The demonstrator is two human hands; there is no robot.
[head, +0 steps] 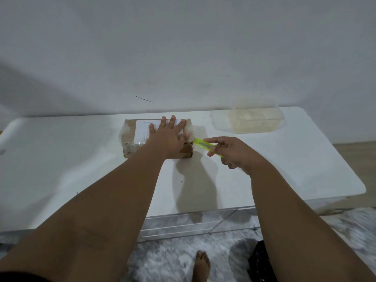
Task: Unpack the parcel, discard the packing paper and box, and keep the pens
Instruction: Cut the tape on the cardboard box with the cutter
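Note:
A small brown cardboard parcel [132, 137], wrapped in clear tape and bearing a white label, sits on the white table [81, 169] near the wall. My left hand [166, 137] lies flat on top of it with fingers spread. My right hand [234, 153] grips a yellow-green utility knife [203, 145] just right of the parcel. The knife's tip points at the parcel's upper right edge. The pens and the packing paper are hidden inside the closed parcel.
A clear plastic container [256, 119] with its lid beside it stands at the table's back right. The wall rises right behind the table. Below the table's front edge are a grey rug [173, 259], a bare foot [201, 265] and a dark object [260, 261].

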